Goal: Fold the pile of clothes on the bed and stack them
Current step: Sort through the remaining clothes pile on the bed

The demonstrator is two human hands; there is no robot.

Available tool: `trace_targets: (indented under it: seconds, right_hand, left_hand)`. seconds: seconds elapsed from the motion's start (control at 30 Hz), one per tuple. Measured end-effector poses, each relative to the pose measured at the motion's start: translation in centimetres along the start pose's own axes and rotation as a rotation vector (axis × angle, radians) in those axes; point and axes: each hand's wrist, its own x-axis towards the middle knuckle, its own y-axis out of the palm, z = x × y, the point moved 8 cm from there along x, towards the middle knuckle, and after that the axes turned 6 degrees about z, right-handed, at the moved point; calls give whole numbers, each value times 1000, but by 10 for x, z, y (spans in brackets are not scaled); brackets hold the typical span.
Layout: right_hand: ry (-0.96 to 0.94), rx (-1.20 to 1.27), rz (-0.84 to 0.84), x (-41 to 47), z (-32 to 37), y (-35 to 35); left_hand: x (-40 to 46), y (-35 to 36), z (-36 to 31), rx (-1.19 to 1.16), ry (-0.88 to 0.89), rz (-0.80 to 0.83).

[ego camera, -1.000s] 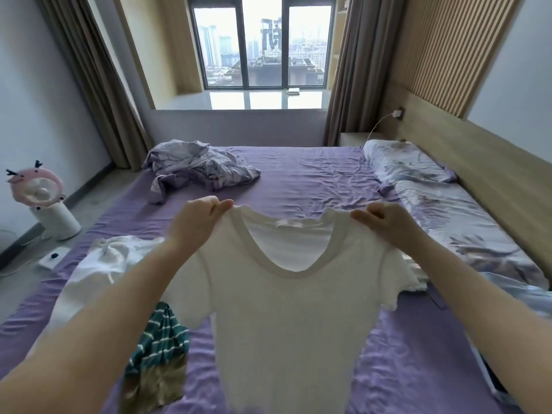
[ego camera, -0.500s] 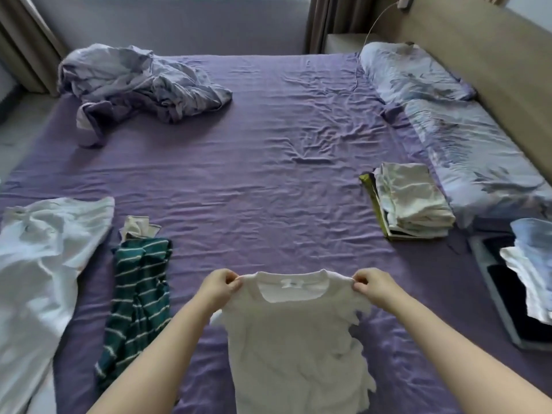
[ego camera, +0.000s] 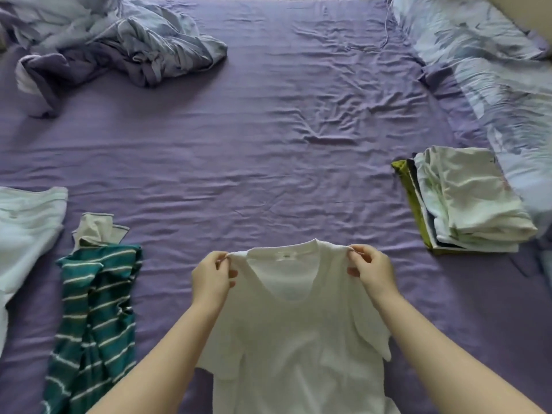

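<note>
Hands grip a white T-shirt (ego camera: 292,339) at its two shoulders, near the near edge of the bed (ego camera: 239,144). Left hand (ego camera: 210,279): fingers curled, pinching the left shoulder seam between thumb and fingertips. Right hand (ego camera: 372,271): fingers curled, pinching the right shoulder seam in the same manner. The T-shirt faces up, neckline toward the far edge of the bed, body running down toward the near edge and spread on the purple sheet; whether the collar end is lifted clear of the sheet cannot be told. Both short sleeves lie beside the forearms.

Unfolded items lie toward the left edge of the bed: a green striped garment (ego camera: 95,318), crumpled, with a small pale garment (ego camera: 95,233) touching its far end, and a white garment (ego camera: 27,237) just beside them at the edge itself.

Folded stack (ego camera: 469,204): several pale items on top of dark and olive-green ones, near the right edge, well apart from the T-shirt.

A crumpled quilt (ego camera: 119,46) occupies the far left corner. Patterned pillows (ego camera: 484,55) run along the right edge, the nearer one just beside the folded stack.
</note>
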Motion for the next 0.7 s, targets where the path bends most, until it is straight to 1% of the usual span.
trace_targets:
  seconds: [0.13, 0.3, 0.33, 0.4, 0.47, 0.5, 0.6, 0.63, 0.7]
  right_hand:
    - [-90, -170, 35, 43, 32, -2]
    - [-222, -273, 61, 100, 91, -7]
    - [-235, -303, 102, 111, 98, -4]
    - [-226, -299, 239, 129, 100, 6]
    - [-203, -323, 335, 138, 89, 10]
    - [-188, -360, 346, 141, 79, 8]
    - [-126, -502, 271, 144, 35, -15]
    - [-97, -526, 249, 142, 18, -24]
    - [-48, -572, 243, 137, -10, -35]
  left_hand:
    - [34, -6, -25, 103, 61, -63]
    - [85, -12, -76, 162, 141, -152]
    - [96, -8, -81, 174, 131, -149]
    - [113, 6, -83, 252, 84, -104]
    - [118, 30, -82, 377, 62, -52]
    - [115, 44, -83, 417, 87, -51]
    - [91, 93, -88, 462, 239, -64]
    - [81, 114, -88, 467, 271, -29]
    - [68, 160, -88, 484, 341, 99]
